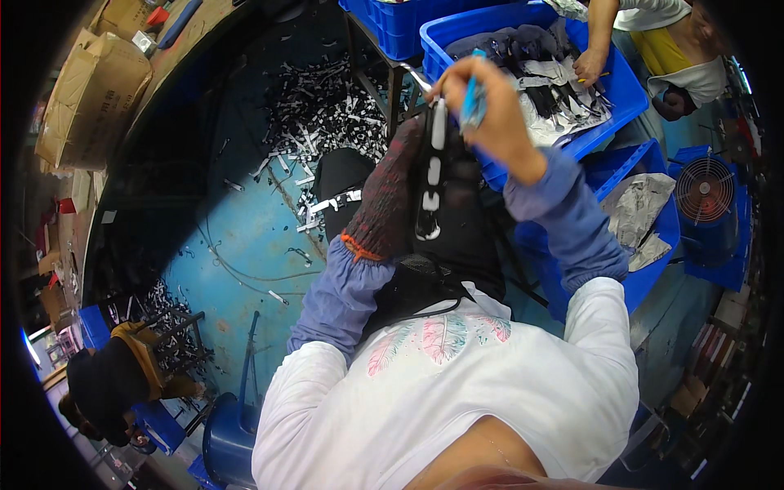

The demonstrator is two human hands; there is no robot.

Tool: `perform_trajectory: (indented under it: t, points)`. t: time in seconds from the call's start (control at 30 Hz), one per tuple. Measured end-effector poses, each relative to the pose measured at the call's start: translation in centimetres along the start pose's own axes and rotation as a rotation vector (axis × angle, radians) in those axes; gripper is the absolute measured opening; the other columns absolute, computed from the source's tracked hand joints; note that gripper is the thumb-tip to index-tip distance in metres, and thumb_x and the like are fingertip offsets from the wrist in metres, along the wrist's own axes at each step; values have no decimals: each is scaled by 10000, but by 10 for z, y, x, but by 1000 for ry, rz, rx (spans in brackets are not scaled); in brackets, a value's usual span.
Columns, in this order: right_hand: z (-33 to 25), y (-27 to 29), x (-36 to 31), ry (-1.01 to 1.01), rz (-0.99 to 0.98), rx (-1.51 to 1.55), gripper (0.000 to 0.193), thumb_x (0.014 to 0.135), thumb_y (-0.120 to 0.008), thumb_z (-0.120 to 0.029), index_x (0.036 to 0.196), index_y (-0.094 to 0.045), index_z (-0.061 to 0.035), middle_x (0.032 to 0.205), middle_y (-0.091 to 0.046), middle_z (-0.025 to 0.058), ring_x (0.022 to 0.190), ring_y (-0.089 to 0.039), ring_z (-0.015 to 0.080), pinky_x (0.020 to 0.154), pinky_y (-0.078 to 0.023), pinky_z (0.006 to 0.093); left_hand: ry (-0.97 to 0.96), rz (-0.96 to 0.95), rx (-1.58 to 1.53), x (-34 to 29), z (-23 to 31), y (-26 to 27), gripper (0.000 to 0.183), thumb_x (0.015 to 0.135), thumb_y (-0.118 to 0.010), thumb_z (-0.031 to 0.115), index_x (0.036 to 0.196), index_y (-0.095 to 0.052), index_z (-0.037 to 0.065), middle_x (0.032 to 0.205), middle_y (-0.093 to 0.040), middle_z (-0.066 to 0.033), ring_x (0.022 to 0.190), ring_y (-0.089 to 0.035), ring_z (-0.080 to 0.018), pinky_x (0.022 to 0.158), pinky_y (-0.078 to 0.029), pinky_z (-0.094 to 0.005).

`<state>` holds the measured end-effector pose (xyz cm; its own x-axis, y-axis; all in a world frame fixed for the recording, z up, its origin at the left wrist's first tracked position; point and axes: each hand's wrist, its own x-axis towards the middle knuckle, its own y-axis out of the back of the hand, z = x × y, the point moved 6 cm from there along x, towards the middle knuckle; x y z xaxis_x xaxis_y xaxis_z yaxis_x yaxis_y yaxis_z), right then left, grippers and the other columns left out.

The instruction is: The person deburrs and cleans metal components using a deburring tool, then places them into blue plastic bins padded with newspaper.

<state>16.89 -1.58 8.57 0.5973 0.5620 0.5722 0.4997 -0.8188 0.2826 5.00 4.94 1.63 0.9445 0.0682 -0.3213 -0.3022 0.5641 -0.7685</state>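
Observation:
My left hand (388, 196) wears a dark red and grey knitted glove with an orange cuff. It is closed along the side of a long black part (434, 155) with several white patches, held over my lap. My right hand (505, 118) is bare and slightly blurred, closed around a slim light-blue tool (473, 104) whose kind I cannot make out. Its fingertips are at the far end of the black part, beside a pale curved end (416, 77).
A blue crate (572, 147) of dark and white pieces stands ahead right, where a co-worker's hand (592, 64) reaches in. Another blue bin (665, 233) and a fan (705, 189) are at right. Black and white scraps (327, 106) litter the floor. Cardboard boxes (94, 98) stand at left.

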Motion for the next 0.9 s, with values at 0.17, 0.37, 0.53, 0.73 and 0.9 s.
perform_trajectory:
  t: [0.17, 0.37, 0.53, 0.73, 0.9]
  points:
    - [61, 82, 55, -340, 616, 815, 192, 955, -573, -136, 1106, -599, -20, 886, -629, 42, 739, -629, 178, 736, -568, 340, 162, -156, -69, -29, 7, 9, 564, 1011, -391, 459, 1401, -442, 56, 1122, -648, -161, 746, -683, -156, 567, -575, -275]
    - [69, 197, 59, 194, 869, 451, 179, 880, -514, 79, 1027, -412, 85, 890, -586, 185, 845, -658, 319, 887, -578, 518, 180, 191, 340, -43, 28, 27, 480, 1012, -413, 402, 1290, -561, 40, 719, -605, -12, 528, -508, -63, 414, -386, -197]
    - [47, 243, 29, 550, 1199, -380, 162, 783, -612, 112, 900, -531, 35, 859, -609, 124, 717, -633, 205, 725, -558, 337, 215, -98, 120, -69, 53, 26, 459, 1038, -385, 390, 1323, -494, 47, 775, -571, -14, 551, -485, -68, 446, -388, -192]
    - [15, 146, 18, -49, 230, 28, 165, 926, -594, -92, 1025, -651, 26, 960, -691, 132, 824, -667, 203, 805, -550, 332, -262, 148, -114, -57, 85, 70, 361, 1003, -513, 257, 1324, -451, 102, 1107, -603, -138, 820, -616, -205, 694, -556, -365]
    - [17, -16, -69, -474, -189, 165, 229, 896, -672, -122, 1109, -667, -37, 917, -696, 49, 786, -630, 79, 707, -495, 233, -586, 78, -67, -50, 106, 29, 396, 979, -541, 145, 1338, -372, 161, 1232, -560, -137, 1115, -598, -340, 951, -498, -624]
